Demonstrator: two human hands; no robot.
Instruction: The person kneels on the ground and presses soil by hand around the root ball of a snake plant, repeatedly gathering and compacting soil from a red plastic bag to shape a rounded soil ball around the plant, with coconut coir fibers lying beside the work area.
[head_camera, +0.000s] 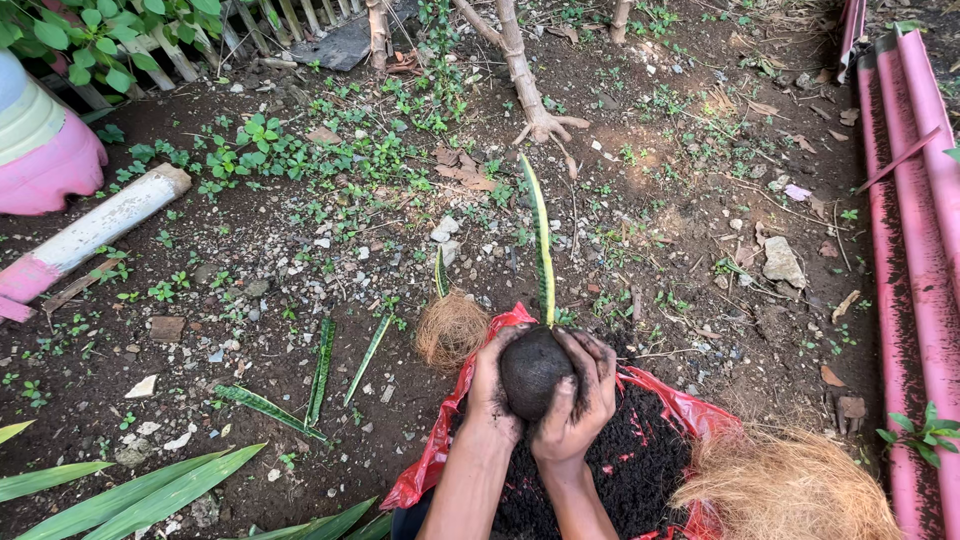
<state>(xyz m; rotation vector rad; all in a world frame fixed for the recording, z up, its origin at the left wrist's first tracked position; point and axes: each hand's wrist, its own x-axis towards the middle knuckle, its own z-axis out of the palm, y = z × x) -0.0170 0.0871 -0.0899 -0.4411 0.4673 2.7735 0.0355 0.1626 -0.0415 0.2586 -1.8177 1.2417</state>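
Bare, pebbly ground is carrying everything: a red plastic sheet heaped with dark soil is lying near cut green leaf strips, two coconut-fibre clumps, a flat stone and small weeds.

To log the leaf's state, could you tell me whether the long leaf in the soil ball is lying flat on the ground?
No, the long leaf stands up out of the soil ball, which both hands cup above the red bag.

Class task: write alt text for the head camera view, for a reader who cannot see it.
Two soil-covered hands, left hand and right hand, cup a dark soil ball with one long striped leaf, over a red bag of soil on garden ground.
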